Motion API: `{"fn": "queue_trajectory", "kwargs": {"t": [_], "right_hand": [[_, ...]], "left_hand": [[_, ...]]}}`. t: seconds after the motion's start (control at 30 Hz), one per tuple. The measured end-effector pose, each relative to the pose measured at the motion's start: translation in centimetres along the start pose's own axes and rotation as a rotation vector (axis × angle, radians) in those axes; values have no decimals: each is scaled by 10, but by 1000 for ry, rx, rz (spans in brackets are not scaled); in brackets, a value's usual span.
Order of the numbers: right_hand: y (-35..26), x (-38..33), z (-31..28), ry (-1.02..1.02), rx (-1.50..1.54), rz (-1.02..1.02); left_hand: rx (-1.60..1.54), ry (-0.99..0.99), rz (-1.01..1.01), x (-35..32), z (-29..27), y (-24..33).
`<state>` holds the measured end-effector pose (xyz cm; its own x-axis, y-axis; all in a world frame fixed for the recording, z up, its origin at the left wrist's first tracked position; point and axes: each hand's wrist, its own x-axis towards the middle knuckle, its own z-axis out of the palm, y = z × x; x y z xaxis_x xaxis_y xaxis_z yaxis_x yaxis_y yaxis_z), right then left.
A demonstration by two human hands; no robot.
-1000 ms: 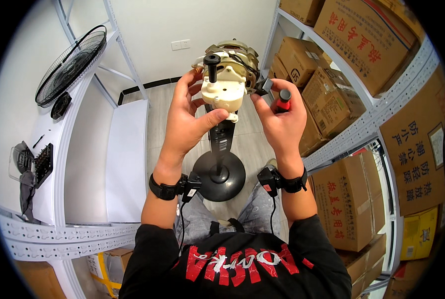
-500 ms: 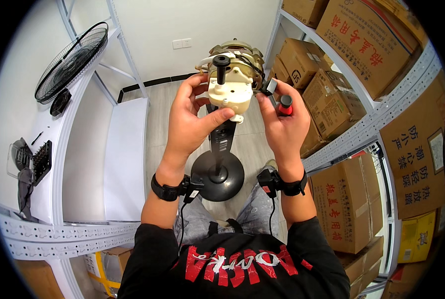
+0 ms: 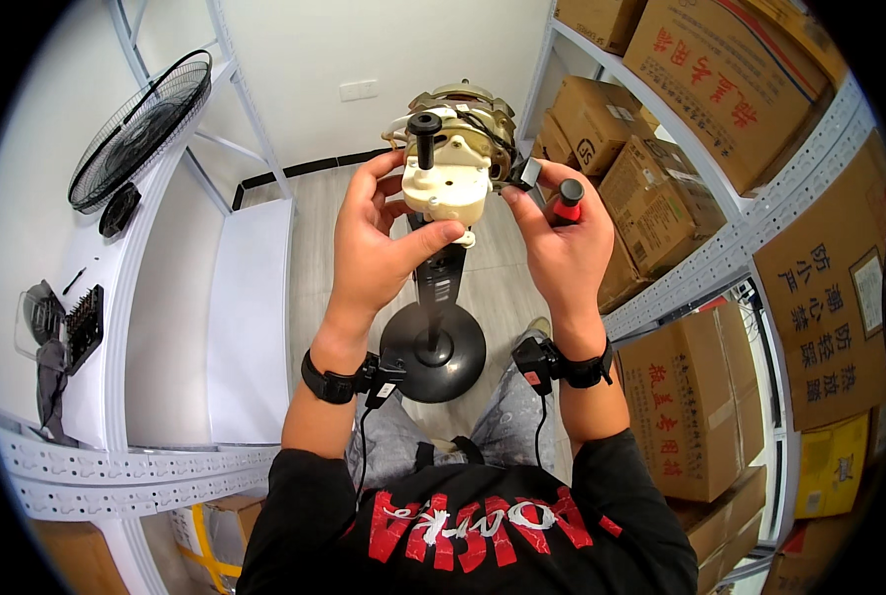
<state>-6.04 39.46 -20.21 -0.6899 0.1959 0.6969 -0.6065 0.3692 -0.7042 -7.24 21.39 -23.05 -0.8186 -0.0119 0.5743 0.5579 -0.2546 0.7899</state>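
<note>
A fan motor (image 3: 468, 114) with bare metal, wires and a cream gear housing (image 3: 448, 188) sits atop a black stand (image 3: 441, 283). From the housing rises a black knob (image 3: 424, 139). My left hand (image 3: 376, 233) grips the motor's left side, its thumb pressed along the housing's lower edge. On the other side my right hand (image 3: 572, 243) pinches a small black block (image 3: 525, 175) beside the motor. A screwdriver with a red and black handle (image 3: 566, 202) is tucked in that same hand; its tip is hidden. Whether the block is fastened to the motor I cannot tell.
The stand's round black base (image 3: 433, 372) is on the floor between my feet. A left shelf (image 3: 150, 248) bears a fan grille with blades (image 3: 145, 124), a small black round part (image 3: 120, 208) and a bit set (image 3: 84, 325). Cardboard boxes (image 3: 686, 397) fill the right shelving.
The motor head has shifted slightly to the left, its knob moving along. Both hands keep their hold, and the screwdriver handle stands a little more upright.
</note>
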Motion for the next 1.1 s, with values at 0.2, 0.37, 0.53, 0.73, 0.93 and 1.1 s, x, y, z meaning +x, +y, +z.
{"fn": "queue_trajectory", "kwargs": {"t": [0.2,0.37,0.53,0.73,0.93,1.1], "right_hand": [[-1,-5,-3,3,-29,-20],[-3,-5,-4,16,-127,-100],[-8,-7,0,53,-198,-142],[-8,-5,-4,33,-343,-219],[-20,-1,-10,-76,-393,-114],[-13,-5,-4,-11,-323,-91]], "left_hand": [[-70,7,-44,-1,2,-1],[-40,10,-13,-1,3,-1],[-32,6,-10,-1,8,3],[5,3,30,1,8,1],[42,7,-1,0,4,1],[60,8,-2,1,7,2]]}}
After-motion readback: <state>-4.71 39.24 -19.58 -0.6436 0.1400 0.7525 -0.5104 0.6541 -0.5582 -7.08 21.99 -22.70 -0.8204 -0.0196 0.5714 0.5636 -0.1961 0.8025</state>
